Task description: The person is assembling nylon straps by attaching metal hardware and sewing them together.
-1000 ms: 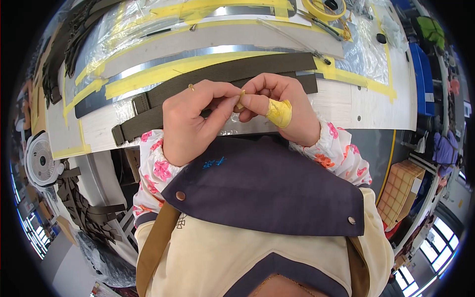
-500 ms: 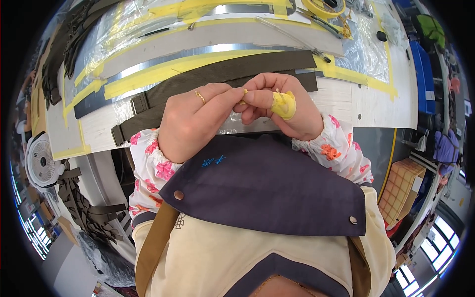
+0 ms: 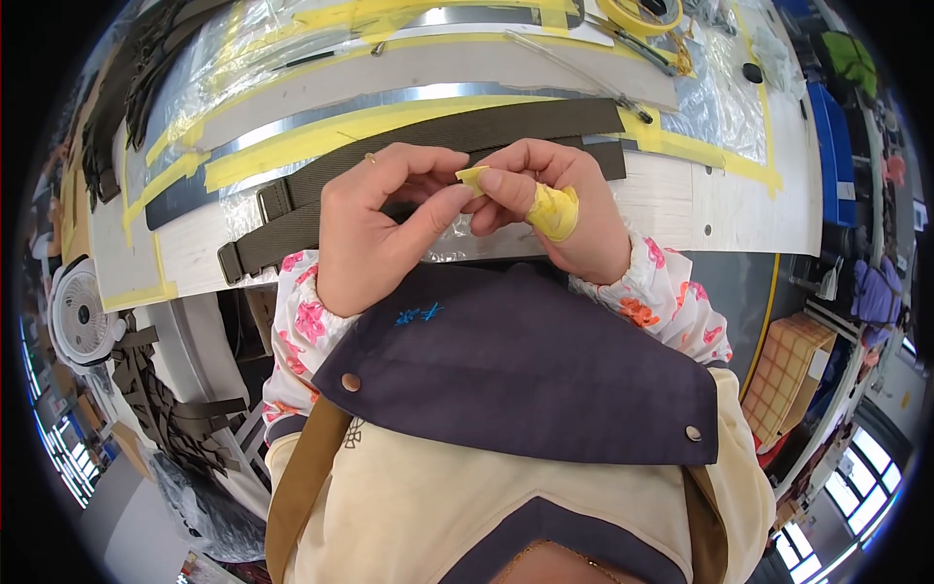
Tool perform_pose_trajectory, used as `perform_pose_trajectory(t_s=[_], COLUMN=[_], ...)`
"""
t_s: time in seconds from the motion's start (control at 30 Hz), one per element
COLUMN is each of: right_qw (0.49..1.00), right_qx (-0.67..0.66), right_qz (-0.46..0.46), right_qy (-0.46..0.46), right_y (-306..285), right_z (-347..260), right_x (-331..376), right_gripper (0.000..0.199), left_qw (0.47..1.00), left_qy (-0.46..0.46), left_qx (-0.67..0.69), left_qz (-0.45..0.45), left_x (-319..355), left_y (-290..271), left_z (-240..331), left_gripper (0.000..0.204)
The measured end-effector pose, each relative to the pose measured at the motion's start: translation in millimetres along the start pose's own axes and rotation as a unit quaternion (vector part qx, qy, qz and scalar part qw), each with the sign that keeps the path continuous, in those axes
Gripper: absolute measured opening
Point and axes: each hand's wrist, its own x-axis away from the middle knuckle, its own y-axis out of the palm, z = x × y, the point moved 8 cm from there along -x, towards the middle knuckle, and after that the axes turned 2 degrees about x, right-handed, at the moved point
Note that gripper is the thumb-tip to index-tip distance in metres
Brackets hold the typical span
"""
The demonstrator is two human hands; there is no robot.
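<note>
My right hand [image 3: 574, 209] pinches a small piece of yellow tape [image 3: 472, 179] between thumb and bent forefinger. A crumpled wad of yellow tape [image 3: 554, 212] sticks to the base of that thumb. Opposite it, my left hand [image 3: 375, 219] is open, thumb and forefinger spread apart, its thumb tip close to the tape piece; whether they touch I cannot tell. Beyond both hands, dark olive webbing straps [image 3: 428, 136] lie across the table, partly hidden by my fingers. At their left ends are a dark buckle [image 3: 231, 265] and another buckle [image 3: 273, 201].
The white table [image 3: 759, 209] carries strips of yellow tape [image 3: 282, 161] and clear plastic sheeting. Farther back lie a pen [image 3: 637, 113], a tape roll [image 3: 642, 18] and a small black knob [image 3: 752, 73]. Dark straps hang at the far left, above a white fan [image 3: 83, 313].
My left fingers have come apart and moved off the pinch, the forefinger lifting away. More of the yellow tape piece now shows in my right fingers. The straps have not moved.
</note>
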Motion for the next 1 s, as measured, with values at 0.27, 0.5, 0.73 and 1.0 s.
perform_pose_trajectory(t_s=[0.27, 0.5, 0.73, 1.0], right_qw=[0.996, 0.999, 0.999, 0.984], right_qx=[-0.042, 0.002, 0.021, -0.086], right_qz=[-0.041, -0.045, -0.035, -0.077], right_qy=[0.061, 0.018, 0.02, 0.132], right_y=[3.9, 7.6, 4.2, 10.0], right_z=[9.1, -1.4, -1.0, 10.7], right_x=[1.7, 1.1, 1.4, 2.5], right_gripper=[0.022, 0.02, 0.018, 0.019], left_qw=[0.996, 1.0, 1.0, 0.967], left_qy=[0.064, 0.001, 0.012, 0.2], left_qx=[-0.068, -0.011, -0.007, -0.154], left_qz=[0.003, 0.014, 0.012, -0.048], left_x=[1.9, 5.1, 6.0, 3.7], left_y=[-0.9, -0.4, 2.3, 4.9], left_z=[12.8, 7.0, 5.6, 33.1], left_gripper=[0.011, 0.008, 0.008, 0.017])
